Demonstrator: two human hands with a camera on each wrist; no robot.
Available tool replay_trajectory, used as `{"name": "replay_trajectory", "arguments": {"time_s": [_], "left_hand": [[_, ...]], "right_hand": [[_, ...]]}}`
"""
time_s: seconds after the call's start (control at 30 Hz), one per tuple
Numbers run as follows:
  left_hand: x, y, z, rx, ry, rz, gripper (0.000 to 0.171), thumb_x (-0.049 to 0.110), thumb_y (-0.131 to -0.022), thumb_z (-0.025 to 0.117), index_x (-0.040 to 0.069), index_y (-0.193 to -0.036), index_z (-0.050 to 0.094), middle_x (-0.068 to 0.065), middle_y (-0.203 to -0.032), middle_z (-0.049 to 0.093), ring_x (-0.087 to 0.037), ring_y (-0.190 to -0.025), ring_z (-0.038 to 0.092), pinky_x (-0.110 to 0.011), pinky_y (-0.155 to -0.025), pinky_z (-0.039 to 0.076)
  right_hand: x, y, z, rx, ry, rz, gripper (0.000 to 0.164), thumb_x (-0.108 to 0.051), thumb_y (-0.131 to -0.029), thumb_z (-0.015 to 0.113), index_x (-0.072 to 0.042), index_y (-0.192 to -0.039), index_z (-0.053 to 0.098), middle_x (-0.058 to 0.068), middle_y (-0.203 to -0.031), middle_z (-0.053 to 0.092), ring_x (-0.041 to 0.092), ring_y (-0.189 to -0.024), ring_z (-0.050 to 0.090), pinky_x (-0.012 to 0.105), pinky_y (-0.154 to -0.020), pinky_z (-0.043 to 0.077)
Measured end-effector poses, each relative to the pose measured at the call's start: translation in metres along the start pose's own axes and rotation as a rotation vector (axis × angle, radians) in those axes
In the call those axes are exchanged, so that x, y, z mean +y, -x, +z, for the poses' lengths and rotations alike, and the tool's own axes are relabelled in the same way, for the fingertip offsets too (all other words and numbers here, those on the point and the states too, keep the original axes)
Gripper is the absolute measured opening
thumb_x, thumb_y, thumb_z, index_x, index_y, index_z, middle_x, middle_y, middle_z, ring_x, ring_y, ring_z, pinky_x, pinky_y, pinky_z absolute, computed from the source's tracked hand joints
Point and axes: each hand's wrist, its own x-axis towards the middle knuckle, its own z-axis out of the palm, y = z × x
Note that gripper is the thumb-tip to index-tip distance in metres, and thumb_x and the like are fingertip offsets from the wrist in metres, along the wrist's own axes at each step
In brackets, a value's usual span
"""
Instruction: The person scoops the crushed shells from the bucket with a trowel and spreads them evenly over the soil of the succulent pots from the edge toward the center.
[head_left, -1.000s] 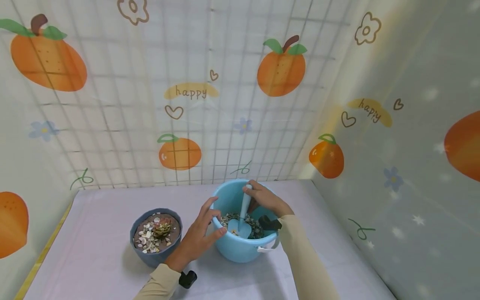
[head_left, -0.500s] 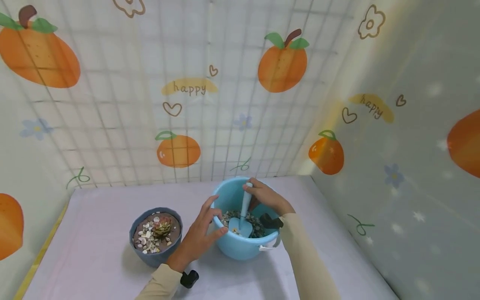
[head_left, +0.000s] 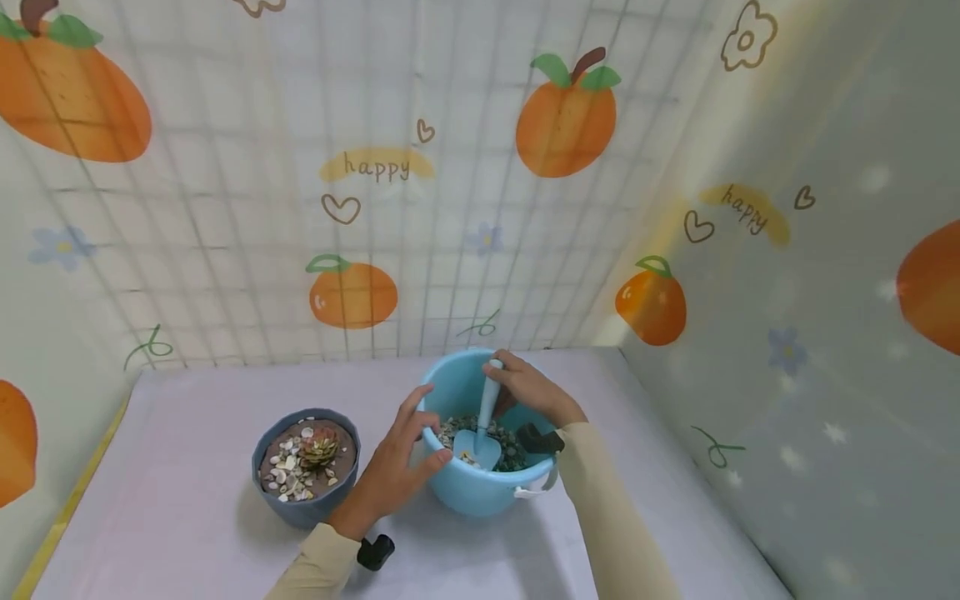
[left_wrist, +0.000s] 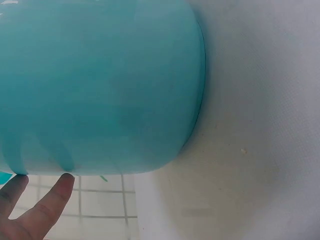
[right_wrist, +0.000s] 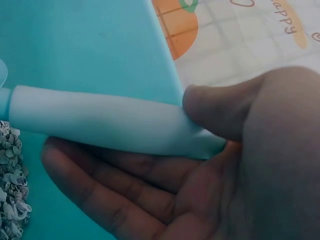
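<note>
In the head view, a light blue bucket [head_left: 480,497] holds small grey-green stones [head_left: 514,457]. My right hand [head_left: 531,390] reaches over its far right rim and holds a small blue trowel [head_left: 489,400] by the handle, thumb near the handle's end. The trowel's blade [head_left: 477,450] rests among the stones. My left hand [head_left: 392,468] lies against the bucket's left side with spread fingers at the rim. In the left wrist view, two nearly straight fingertips [left_wrist: 65,181] touch the outer wall. The right wrist view shows fingers [right_wrist: 107,200] below the pale handle.
Left of the bucket stands a grey-blue pot [head_left: 298,510] with a succulent [head_left: 319,450], brown soil and pale stones [head_left: 288,475]. A white handle piece [head_left: 531,492] sticks out at the bucket's right front. Patterned fabric encloses the white-covered table [head_left: 187,450].
The view has tilted and shifted slightly. The hands, trowel and bucket keep nearly the same places relative to one another.
</note>
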Motion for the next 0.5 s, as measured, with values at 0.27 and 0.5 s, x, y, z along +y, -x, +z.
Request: {"name": "replay_trajectory", "arguments": {"time_s": [0.27,0.5], "left_hand": [[-0.0038,-0.0015,-0.0021,0.000,0.002,-0.028,0.025,0.047,-0.095,0.059,0.039,-0.113,0.043,0.016,-0.160,0.010,-0.017,-0.131,0.039,-0.047,-0.096,0.044],[-0.0057,-0.0047,-0.0036,-0.009,-0.010,-0.021,0.025,0.045,-0.096,0.059,0.038,-0.113,0.043,0.016,-0.160,0.010,-0.014,-0.127,0.042,-0.046,-0.094,0.045]], "right_hand": [[-0.0033,-0.0057,-0.0017,0.051,0.013,-0.077,0.032,-0.034,-0.108,0.038,-0.013,-0.130,0.046,0.028,-0.120,0.050,0.038,-0.074,0.065,0.055,-0.071,0.053],[-0.0024,-0.0081,-0.0035,0.125,0.043,-0.124,0.032,-0.037,-0.108,0.035,-0.020,-0.133,0.045,0.028,-0.113,0.053,0.036,-0.067,0.064,0.051,-0.066,0.054]]}}
